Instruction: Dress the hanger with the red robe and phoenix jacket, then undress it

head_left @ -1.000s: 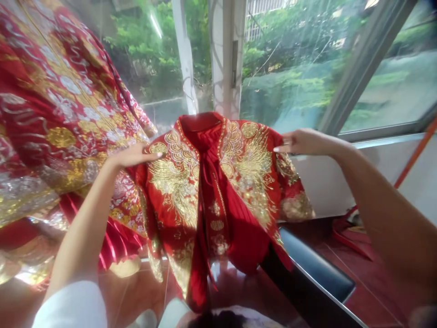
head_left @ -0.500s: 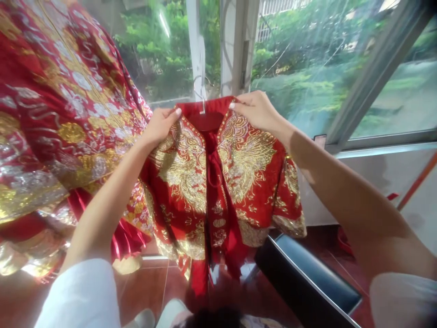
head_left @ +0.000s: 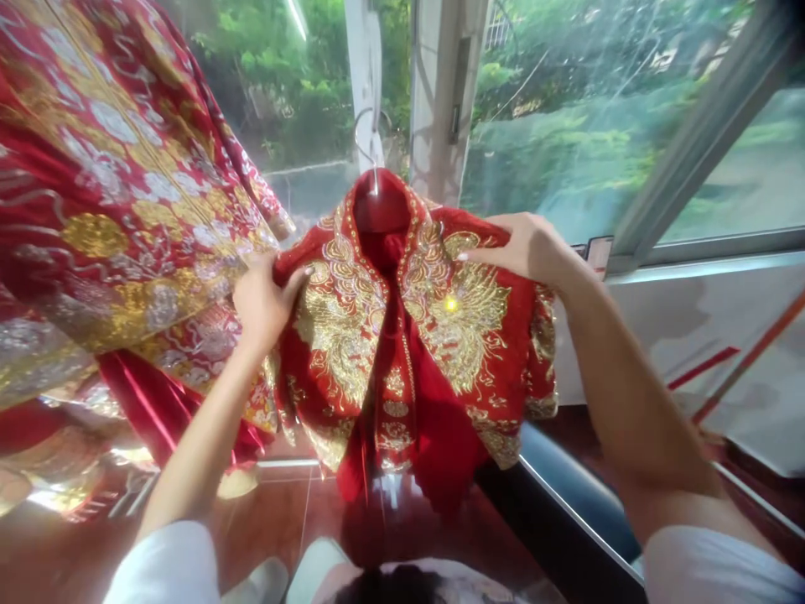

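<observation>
A small red jacket (head_left: 433, 335) with thick gold embroidery hangs in front of me on a hanger whose metal hook (head_left: 368, 143) rises above the collar. My left hand (head_left: 264, 298) grips the jacket's left shoulder, fingers curled into the cloth. My right hand (head_left: 525, 247) rests on the right shoulder with the fingers closed over the fabric. The jacket's front falls open in the middle, showing a red lining.
A larger red and gold embroidered garment (head_left: 106, 218) hangs at the left, touching the jacket's side. Behind is a window (head_left: 566, 109) with a white frame (head_left: 433, 92) and greenery outside. A dark bench edge (head_left: 566, 503) runs at the lower right over a glossy red-brown floor (head_left: 277, 520).
Both hands have slid outward from the collar to the jacket's shoulders. The jacket and hanger hook sit higher in view and the collar now stands up in a peak.
</observation>
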Available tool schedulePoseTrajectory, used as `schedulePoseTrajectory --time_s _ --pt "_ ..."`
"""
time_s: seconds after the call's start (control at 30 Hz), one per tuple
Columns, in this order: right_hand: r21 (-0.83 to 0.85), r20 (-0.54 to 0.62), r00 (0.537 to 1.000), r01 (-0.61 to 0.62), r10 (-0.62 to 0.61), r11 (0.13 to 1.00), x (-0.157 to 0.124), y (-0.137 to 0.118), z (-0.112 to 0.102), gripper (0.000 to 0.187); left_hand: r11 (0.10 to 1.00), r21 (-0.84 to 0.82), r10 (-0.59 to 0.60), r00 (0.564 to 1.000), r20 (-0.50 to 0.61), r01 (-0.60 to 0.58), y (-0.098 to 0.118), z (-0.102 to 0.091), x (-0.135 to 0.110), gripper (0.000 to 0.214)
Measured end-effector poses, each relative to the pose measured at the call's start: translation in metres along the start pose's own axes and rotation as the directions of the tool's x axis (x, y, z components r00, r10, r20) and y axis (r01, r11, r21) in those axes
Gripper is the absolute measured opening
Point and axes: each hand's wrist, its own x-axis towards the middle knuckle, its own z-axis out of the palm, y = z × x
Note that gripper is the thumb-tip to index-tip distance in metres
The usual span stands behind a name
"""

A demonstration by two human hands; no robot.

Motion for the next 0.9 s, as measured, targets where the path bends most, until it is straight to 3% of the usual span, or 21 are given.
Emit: schedulePoseTrajectory --time_s 0.07,0.13,0.2,0.27,0.37,0.47,0.57,0.63,0.7,0.77,0.83,0.9 --pt "-0.125 -0.222 0.974 -0.068 0.039 0.990 -0.029 -0.015 0.024 0.044 0.989 0.139 0.074 0.969 -0.237 -0.042 0.021 0.015 -0.038 0.064" --pt "-0.220 -0.337 0.937 -0.178 0.096 0.959 -0.070 -0.030 0.060 0.049 0.981 0.187 0.109 0.949 -0.295 -0.054 0.037 0.038 -0.084 0.074" --pt "-0.306 -0.379 0.918 -0.242 0.116 0.921 -0.114 -0.040 0.106 0.047 0.992 0.129 0.017 0.992 -0.124 -0.001 0.044 0.066 -0.132 0.079" --pt "-0.337 -0.379 0.916 -0.268 0.130 0.903 -0.149 -0.041 0.150 0.045 0.990 0.101 -0.112 0.983 0.144 0.098 0.041 0.092 -0.171 0.072" --pt "-0.311 -0.424 0.878 -0.371 0.222 0.875 -0.173 -0.026 0.183 0.051 0.970 0.114 -0.237 0.944 0.229 0.216 0.023 0.109 -0.204 0.060" --pt "-0.201 -0.396 0.882 -0.354 0.254 0.913 -0.172 -0.005 0.173 0.052 0.968 0.062 -0.251 0.927 0.277 0.243 -0.001 0.099 -0.215 0.055" --pt "-0.083 -0.311 0.896 -0.359 0.318 0.930 -0.172 -0.008 0.148 0.056 0.953 0.029 -0.287 0.870 0.400 0.301 -0.004 0.080 -0.226 0.054" --pt "0.006 -0.244 0.903 -0.364 0.355 0.931 -0.179 -0.030 0.134 0.059 0.950 0.006 -0.281 0.850 0.446 0.311 0.012 0.066 -0.238 0.049" --pt "0.115 -0.248 0.906 -0.324 0.343 0.939 -0.190 -0.062 0.125 0.060 0.970 -0.085 -0.163 0.874 0.458 0.226 0.041 0.053 -0.250 0.040" --pt "0.230 -0.330 0.896 -0.229 0.297 0.946 -0.199 -0.093 0.123 0.052 0.977 -0.190 -0.017 0.917 0.399 0.101 0.072 0.045 -0.258 0.033" --pt "0.294 -0.402 0.883 -0.125 0.242 0.947 -0.197 -0.112 0.129 0.038 0.977 -0.204 0.008 0.939 0.343 0.066 0.095 0.048 -0.257 0.028" --pt "0.266 -0.347 0.915 -0.114 0.205 0.957 -0.181 -0.114 0.146 0.026 0.979 -0.154 -0.069 0.926 0.372 0.135 0.104 0.066 -0.247 0.027"
